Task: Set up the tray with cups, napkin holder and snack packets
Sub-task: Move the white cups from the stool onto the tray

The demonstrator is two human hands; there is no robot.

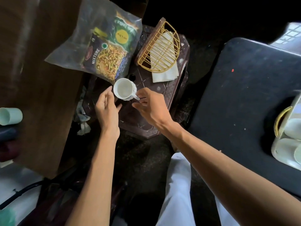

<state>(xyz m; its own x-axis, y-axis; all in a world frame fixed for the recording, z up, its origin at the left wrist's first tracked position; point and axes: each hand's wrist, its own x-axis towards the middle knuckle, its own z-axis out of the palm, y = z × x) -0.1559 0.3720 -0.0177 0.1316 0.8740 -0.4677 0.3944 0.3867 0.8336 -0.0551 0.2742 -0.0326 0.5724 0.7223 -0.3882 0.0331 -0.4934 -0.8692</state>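
A white cup stands on a dark brown tray, apparently stacked on another white cup. My right hand pinches its handle. My left hand is open beside the cup's left wall, fingertips touching or nearly touching it. A gold wire napkin holder with white napkins lies on the tray's far end. A clear bag with snack packets, one marked MIXTURE, rests at the tray's far left, partly on a brown surface.
A brown wooden surface lies left, with a pale green cup on its side at the left edge. A dark counter is at right, with several white cups in a rack. Crumpled cloth sits left of the tray.
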